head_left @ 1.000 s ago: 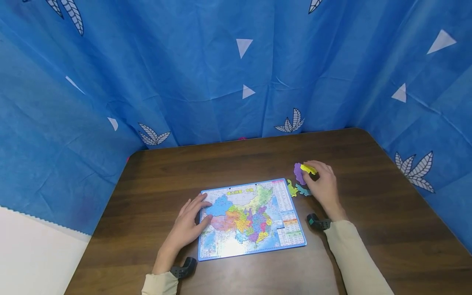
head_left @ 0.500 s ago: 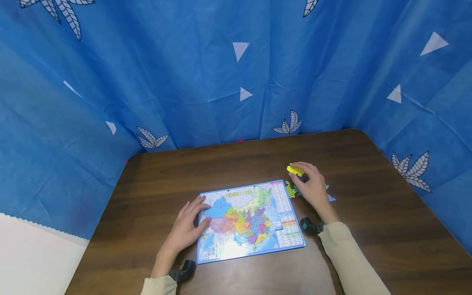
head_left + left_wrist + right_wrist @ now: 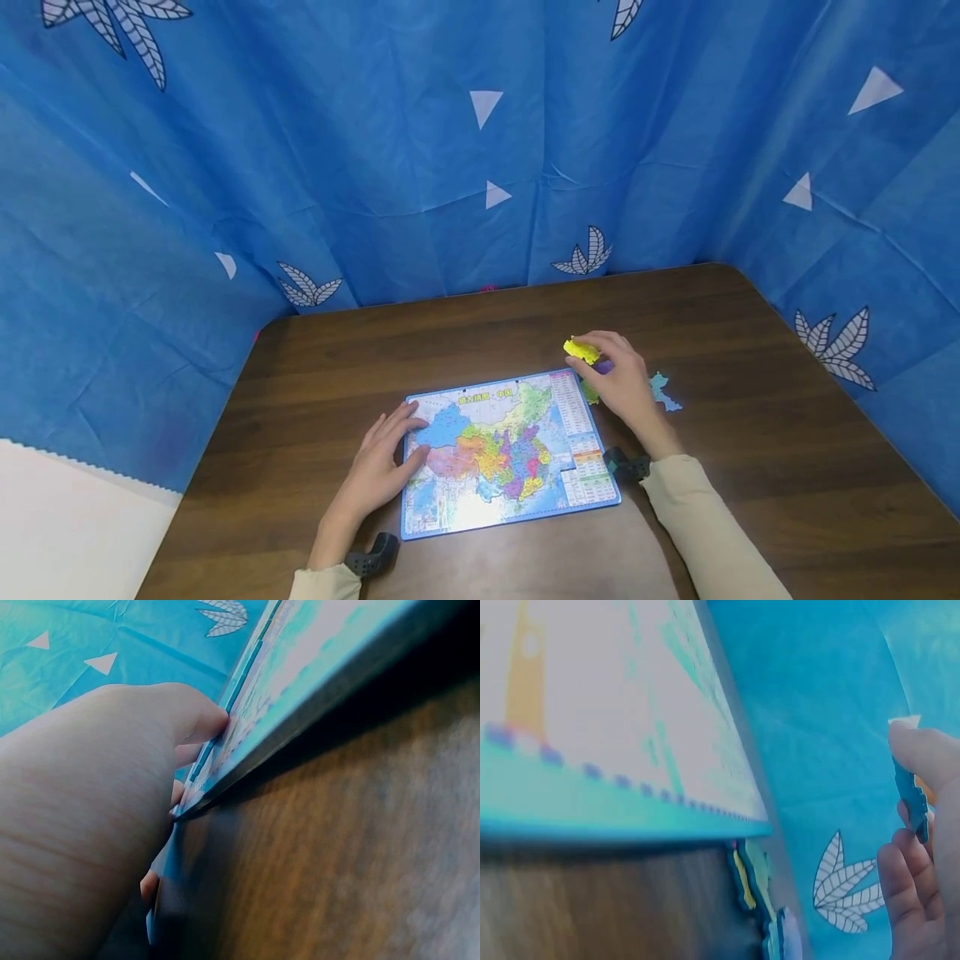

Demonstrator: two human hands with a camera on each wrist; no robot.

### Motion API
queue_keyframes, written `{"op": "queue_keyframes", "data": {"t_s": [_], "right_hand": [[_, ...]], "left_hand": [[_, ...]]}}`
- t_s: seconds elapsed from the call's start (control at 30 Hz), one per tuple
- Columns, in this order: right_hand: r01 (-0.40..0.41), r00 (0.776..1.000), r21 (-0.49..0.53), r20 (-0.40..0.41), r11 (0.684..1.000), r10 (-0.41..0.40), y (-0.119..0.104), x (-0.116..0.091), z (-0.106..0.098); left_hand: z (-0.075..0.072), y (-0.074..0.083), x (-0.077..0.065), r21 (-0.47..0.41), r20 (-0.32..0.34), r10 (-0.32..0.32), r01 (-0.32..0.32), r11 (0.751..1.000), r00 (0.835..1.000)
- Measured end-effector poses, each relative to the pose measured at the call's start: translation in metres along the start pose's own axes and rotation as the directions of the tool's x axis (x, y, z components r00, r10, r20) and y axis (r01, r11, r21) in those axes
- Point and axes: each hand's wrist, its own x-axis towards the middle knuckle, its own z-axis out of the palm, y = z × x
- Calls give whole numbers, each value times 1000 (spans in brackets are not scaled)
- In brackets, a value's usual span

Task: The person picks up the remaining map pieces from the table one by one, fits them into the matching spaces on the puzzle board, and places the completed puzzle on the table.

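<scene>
A blue-rimmed map puzzle board (image 3: 480, 518) lies flat on the table, its colourful map facing up. My left hand (image 3: 378, 462) rests over its left edge with the fingers spread; in the left wrist view the thumb (image 3: 202, 716) touches the board's face. Just beyond the board's far right corner, my right hand (image 3: 618, 387) pinches a yellow puzzle piece (image 3: 580, 351) between thumb and fingers, raised off the table. Seen edge-on in the right wrist view, that puzzle piece (image 3: 909, 796) shows a dark teal side. Below the right hand lie a purple piece (image 3: 604, 367) and a green piece (image 3: 590, 393), both partly covered.
A light-blue piece (image 3: 660, 387) lies right of the right hand, with a paler blue tip at its lower end. The brown wooden table (image 3: 360, 350) ends at a blue curtain (image 3: 420, 150) behind and on the sides. Dark bands sit on both wrists.
My right hand has moved left towards the board with the yellow piece, uncovering the light-blue piece and covering more of the green one. My left hand has stayed on the board.
</scene>
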Motion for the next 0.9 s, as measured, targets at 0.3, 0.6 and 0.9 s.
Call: {"op": "queue_keyframes", "data": {"t_s": [0.3, 0.6, 0.9], "right_hand": [[36, 998, 4, 50, 999, -37, -10, -3, 9], [86, 992, 20, 94, 996, -87, -13, -8, 24], [132, 981, 45, 135, 990, -137, -16, -14, 39]], "left_hand": [[1, 0, 0, -2, -3, -1, 1, 1000, 1000], [1, -1, 1, -6, -29, 53, -53, 999, 998], [1, -1, 1, -7, -25, 54, -55, 998, 998]]}}
